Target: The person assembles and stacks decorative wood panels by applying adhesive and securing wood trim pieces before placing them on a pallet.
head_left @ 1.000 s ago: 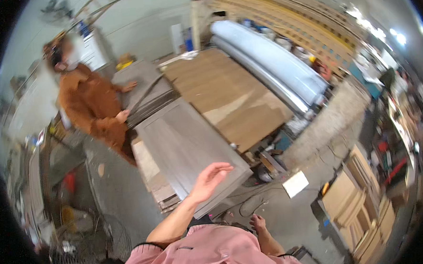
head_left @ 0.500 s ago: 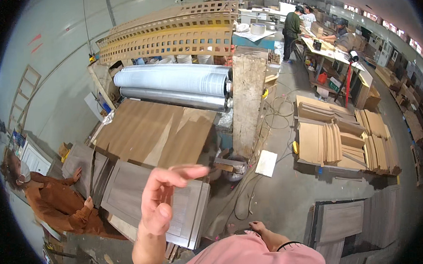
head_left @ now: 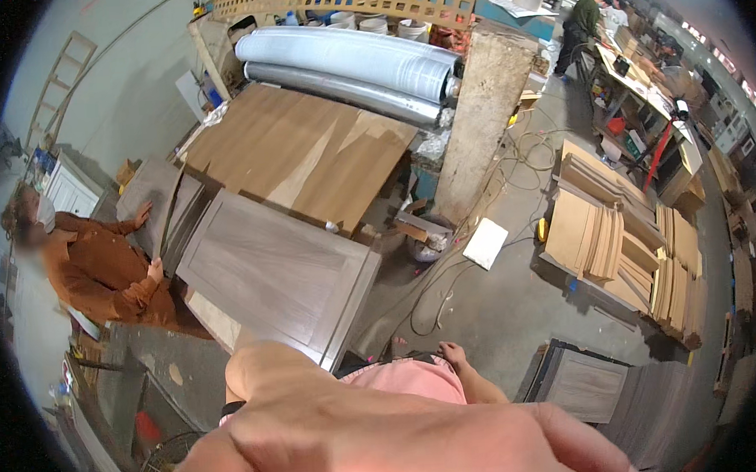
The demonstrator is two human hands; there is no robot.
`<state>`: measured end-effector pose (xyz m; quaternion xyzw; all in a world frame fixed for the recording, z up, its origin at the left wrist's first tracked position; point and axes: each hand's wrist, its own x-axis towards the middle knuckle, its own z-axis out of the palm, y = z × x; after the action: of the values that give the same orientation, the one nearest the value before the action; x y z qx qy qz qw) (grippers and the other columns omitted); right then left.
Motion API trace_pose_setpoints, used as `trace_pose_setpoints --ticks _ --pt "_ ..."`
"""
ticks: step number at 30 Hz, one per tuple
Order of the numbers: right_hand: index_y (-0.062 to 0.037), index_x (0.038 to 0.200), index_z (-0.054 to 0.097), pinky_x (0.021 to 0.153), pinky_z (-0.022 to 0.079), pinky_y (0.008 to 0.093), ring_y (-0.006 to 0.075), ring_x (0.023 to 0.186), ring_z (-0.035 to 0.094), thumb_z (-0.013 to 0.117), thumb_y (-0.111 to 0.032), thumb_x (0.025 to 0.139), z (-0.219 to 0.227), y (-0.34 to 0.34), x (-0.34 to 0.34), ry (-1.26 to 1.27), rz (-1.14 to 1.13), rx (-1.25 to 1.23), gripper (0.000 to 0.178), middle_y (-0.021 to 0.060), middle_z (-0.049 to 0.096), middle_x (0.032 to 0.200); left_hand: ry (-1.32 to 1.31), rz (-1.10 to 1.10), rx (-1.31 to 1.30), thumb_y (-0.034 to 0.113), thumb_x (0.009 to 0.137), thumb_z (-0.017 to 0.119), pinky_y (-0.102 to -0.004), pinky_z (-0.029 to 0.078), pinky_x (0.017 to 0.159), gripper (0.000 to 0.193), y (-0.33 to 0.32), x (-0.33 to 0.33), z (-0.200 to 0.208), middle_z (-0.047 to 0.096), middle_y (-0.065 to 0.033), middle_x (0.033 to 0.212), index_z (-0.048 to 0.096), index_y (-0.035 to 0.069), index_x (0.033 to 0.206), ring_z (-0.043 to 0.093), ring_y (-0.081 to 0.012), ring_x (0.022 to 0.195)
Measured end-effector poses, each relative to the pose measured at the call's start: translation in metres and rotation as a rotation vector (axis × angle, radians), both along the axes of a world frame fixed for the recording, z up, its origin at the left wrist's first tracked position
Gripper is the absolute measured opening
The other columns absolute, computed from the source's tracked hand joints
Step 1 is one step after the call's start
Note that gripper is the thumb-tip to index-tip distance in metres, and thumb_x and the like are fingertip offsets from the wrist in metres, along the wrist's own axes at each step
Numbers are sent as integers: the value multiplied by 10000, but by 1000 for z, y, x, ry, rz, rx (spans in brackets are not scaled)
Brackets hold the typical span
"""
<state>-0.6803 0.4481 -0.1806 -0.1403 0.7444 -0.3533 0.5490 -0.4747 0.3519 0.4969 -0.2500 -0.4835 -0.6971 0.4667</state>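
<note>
My left hand (head_left: 388,432) looms very large across the bottom of the view, its back toward me. Its fingertips fall outside the lower edge, so whether it holds anything is hidden. Beyond the wrist lies a grey wood-grain cabinet door panel (head_left: 277,267) with a framed border, apart from the hand. My right hand (head_left: 453,352) hangs low beside the pink clothing (head_left: 403,380). Its fingers look loose and slightly apart, with nothing seen in them. A person in a brown garment (head_left: 106,259) stands at the left, hands on another grey panel (head_left: 158,192).
A roller machine with a film-wrapped roll (head_left: 347,58) stands ahead, a brown board (head_left: 297,150) before it. Right of it rises a worn post (head_left: 483,119). Cables (head_left: 436,288) and a white sheet (head_left: 485,244) lie on the floor. Stacked boards (head_left: 601,241) and grey panels (head_left: 587,383) are at right.
My left hand has come from above the grey panel to close before the camera, filling the lower view. The view has tilted downward and turned; my right hand stays low by my side.
</note>
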Motion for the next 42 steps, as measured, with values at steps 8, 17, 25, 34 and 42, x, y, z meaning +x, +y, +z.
trace_pose_setpoints --ticks 8,17,25,34,42 --pt "32 1232 644 843 545 316 203 945 690 645 -305 952 42 -13 8 19 103 41 437 127 719 1058 17 -3 -16 645 1022 305 -593 427 1024 627 1 16 -5 653 -245 1154 459 67 1208 660 -383 941" --pt "10 1227 658 861 541 321 201 966 691 653 -321 951 10 -31 -8 9 229 39 431 122 732 1041 65 114 -11 653 1019 295 -592 424 1026 635 -4 48 -7 648 -227 1131 456 75 1228 652 -376 937" --pt "7 1219 663 861 542 311 191 956 696 663 -337 940 22 -3 -2 56 149 72 443 115 736 1032 41 -3 -3 660 1016 287 -591 420 1028 643 -7 39 -18 643 -211 1112 453 83 1246 645 -370 932" --pt "13 1288 624 915 533 318 204 1025 696 628 -337 959 28 -4 4 44 229 77 480 140 726 1126 63 -12 -2 667 1013 278 -590 417 1030 652 -8 55 -18 638 -194 1089 451 91 1265 638 -363 928" --pt "17 1253 641 907 542 319 202 1001 699 636 -323 962 17 -8 2 185 370 13 447 122 729 1121 80 -51 2 674 1010 269 -590 414 1032 662 -17 66 -29 633 -178 1069 448 98 1283 631 -357 924"
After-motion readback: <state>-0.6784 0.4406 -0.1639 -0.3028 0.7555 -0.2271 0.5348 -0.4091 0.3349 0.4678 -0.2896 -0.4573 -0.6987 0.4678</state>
